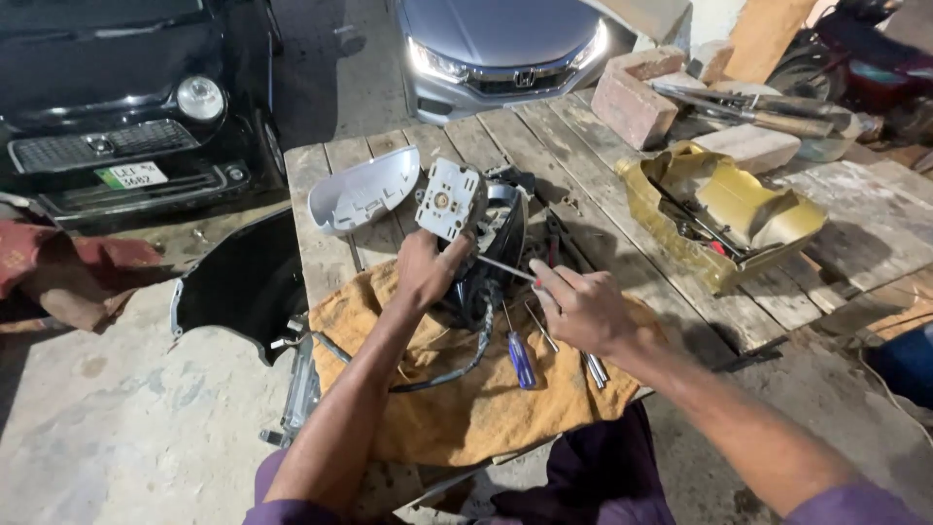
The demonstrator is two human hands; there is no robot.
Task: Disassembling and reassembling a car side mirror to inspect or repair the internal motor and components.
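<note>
Nearest, on an orange cloth (466, 408) spread over the near edge of the plank worktop (603, 185): a blue-handled screwdriver (521, 358) and further metal tools (593, 367), lying loose. Right hand (583, 309), fingers pinched on a thin metal-shafted tool (505, 268) whose tip points into the work. Left hand (425, 267), fingers curled around the car side-mirror assembly (491, 243), holding it upright over the cloth, a cable trailing from it. Judged state: well into disassembly; the white mirror cover (362, 191) lies apart on the worktop, just left of the assembly, and the white motor plate (449, 198) stands exposed; it is not yet free of the black housing. Beyond: a yellow moulded part (724, 209) holding tools, bricks (634, 97). On the ground left, a black body panel (238, 287). Farthest: a black car (126, 97) and a silver car (501, 44).
</note>
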